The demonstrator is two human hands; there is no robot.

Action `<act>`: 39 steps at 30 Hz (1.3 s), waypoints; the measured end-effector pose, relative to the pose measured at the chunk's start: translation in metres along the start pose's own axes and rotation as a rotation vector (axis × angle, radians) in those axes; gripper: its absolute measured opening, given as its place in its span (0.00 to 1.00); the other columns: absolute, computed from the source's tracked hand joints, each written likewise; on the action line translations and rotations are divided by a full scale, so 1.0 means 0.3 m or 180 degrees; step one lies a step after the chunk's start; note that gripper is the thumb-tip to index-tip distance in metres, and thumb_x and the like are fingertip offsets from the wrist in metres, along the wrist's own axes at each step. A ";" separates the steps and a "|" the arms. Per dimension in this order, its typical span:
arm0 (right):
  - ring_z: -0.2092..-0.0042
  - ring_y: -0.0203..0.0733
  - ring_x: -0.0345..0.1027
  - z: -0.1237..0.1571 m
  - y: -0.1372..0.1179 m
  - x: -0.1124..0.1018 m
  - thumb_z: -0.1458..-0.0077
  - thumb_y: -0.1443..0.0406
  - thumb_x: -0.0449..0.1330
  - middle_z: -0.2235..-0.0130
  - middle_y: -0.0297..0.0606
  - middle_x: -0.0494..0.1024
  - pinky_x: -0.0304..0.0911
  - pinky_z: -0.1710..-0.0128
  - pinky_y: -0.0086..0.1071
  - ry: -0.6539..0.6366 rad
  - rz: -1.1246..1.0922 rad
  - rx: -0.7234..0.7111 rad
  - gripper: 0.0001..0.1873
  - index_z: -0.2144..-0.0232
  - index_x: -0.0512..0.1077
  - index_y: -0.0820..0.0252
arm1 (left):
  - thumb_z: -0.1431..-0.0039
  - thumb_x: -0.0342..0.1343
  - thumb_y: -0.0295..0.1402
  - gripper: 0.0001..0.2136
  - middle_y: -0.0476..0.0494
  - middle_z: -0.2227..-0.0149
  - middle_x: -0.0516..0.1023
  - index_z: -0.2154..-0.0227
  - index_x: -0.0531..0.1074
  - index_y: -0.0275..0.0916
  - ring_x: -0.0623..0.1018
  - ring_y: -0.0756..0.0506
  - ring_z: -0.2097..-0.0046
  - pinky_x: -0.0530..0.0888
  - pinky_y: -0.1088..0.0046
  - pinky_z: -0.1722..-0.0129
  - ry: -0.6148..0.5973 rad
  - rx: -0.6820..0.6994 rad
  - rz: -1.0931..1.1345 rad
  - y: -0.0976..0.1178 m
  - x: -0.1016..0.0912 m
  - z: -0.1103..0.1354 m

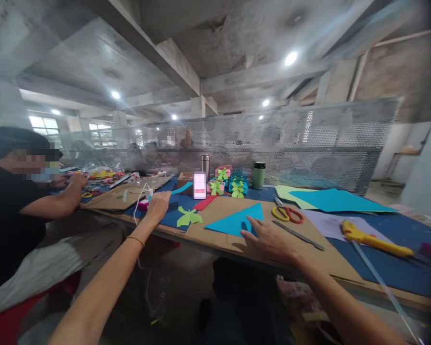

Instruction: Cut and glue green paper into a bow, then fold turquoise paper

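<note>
My left hand (159,206), with a beaded bracelet at the wrist, reaches over the left part of the table. Its fingers are closed on one end of a narrow blue paper strip (182,188). My right hand (271,238) is open, fingers apart, over the right part of a blue paper triangle (233,221), which lies on a brown cardboard sheet (215,240). Just right of that hand is a flat grey blade-like tool (298,235). Scissors (286,212) with yellow and red handles lie beyond it. Between my hands sits a green paper butterfly-shaped cutout (188,217).
A lit phone (199,186) stands before a steel flask (205,165). Green paper bows (238,189) top small items near a green tumbler (259,175). Blue sheets (339,199) and a yellow glue gun (375,241) lie right. A person (14,211) sits left.
</note>
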State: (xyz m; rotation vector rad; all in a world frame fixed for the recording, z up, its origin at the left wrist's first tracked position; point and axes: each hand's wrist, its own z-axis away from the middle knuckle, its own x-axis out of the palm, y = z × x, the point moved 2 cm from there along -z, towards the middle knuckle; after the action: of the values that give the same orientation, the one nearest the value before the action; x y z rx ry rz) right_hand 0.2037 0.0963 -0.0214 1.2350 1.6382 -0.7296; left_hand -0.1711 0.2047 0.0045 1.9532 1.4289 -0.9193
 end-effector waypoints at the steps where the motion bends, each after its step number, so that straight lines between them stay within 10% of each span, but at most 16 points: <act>1: 0.44 0.62 0.71 0.005 -0.009 0.006 0.34 0.52 0.51 0.40 0.59 0.71 0.67 0.50 0.51 0.0022 -0.0038 0.0118 0.28 0.38 0.67 0.59 | 0.37 0.40 0.21 0.19 0.29 0.54 0.80 0.52 0.74 0.33 0.77 0.36 0.48 0.67 0.58 0.45 -0.0081 0.0016 -0.0056 -0.019 0.016 0.015; 9: 0.32 0.64 0.52 0.072 -0.036 0.051 0.36 0.46 0.51 0.31 0.61 0.54 0.53 0.39 0.56 0.0028 -0.0195 0.0538 0.41 0.31 0.54 0.66 | 0.36 0.49 0.34 0.14 0.39 0.52 0.82 0.56 0.79 0.40 0.80 0.41 0.49 0.72 0.68 0.48 -0.0775 0.0311 0.0006 -0.084 0.115 0.076; 13: 0.33 0.61 0.54 0.101 -0.036 0.065 0.34 0.48 0.51 0.33 0.60 0.59 0.50 0.37 0.57 0.0201 -0.0525 0.0472 0.38 0.31 0.54 0.65 | 0.37 0.49 0.40 0.21 0.31 0.42 0.74 0.47 0.74 0.36 0.72 0.34 0.40 0.67 0.56 0.41 -0.0638 0.0284 0.0088 -0.034 0.090 0.081; 22: 0.33 0.56 0.54 0.164 -0.061 0.026 0.35 0.51 0.55 0.33 0.58 0.59 0.55 0.36 0.49 0.0473 -0.0659 0.0672 0.37 0.33 0.55 0.68 | 0.39 0.53 0.45 0.32 0.40 0.30 0.57 0.33 0.57 0.46 0.63 0.36 0.33 0.62 0.57 0.36 -0.0726 0.1713 0.1111 0.554 0.098 0.139; 29: 0.33 0.57 0.53 0.245 -0.018 0.035 0.33 0.57 0.53 0.35 0.60 0.61 0.54 0.35 0.51 0.1059 -0.1190 0.0644 0.33 0.33 0.53 0.66 | 0.35 0.45 0.43 0.32 0.36 0.33 0.63 0.31 0.53 0.38 0.68 0.37 0.36 0.65 0.59 0.39 -0.1163 0.1321 0.1151 0.582 0.209 0.081; 34: 0.35 0.55 0.58 0.252 -0.028 0.013 0.34 0.61 0.56 0.37 0.57 0.65 0.58 0.37 0.48 0.0929 -0.1034 0.0638 0.30 0.35 0.57 0.65 | 0.34 0.40 0.41 0.23 0.39 0.45 0.78 0.44 0.72 0.40 0.77 0.37 0.46 0.70 0.63 0.47 -0.0803 0.0768 0.1326 0.571 0.161 0.073; 39: 0.51 0.50 0.75 0.314 -0.084 -0.157 0.34 0.62 0.57 0.54 0.45 0.80 0.68 0.51 0.39 0.0445 -0.0707 0.0482 0.12 0.51 0.74 0.58 | 0.36 0.43 0.41 0.18 0.35 0.62 0.81 0.58 0.76 0.36 0.78 0.37 0.60 0.69 0.66 0.60 -0.0201 -0.0118 0.1570 0.590 0.147 0.035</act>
State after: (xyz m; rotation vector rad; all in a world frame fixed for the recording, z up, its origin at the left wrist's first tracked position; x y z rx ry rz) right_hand 0.2132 -0.0114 -0.0171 1.2453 1.8846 -0.9367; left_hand 0.0052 0.1716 -0.0307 2.0892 0.8567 -0.7093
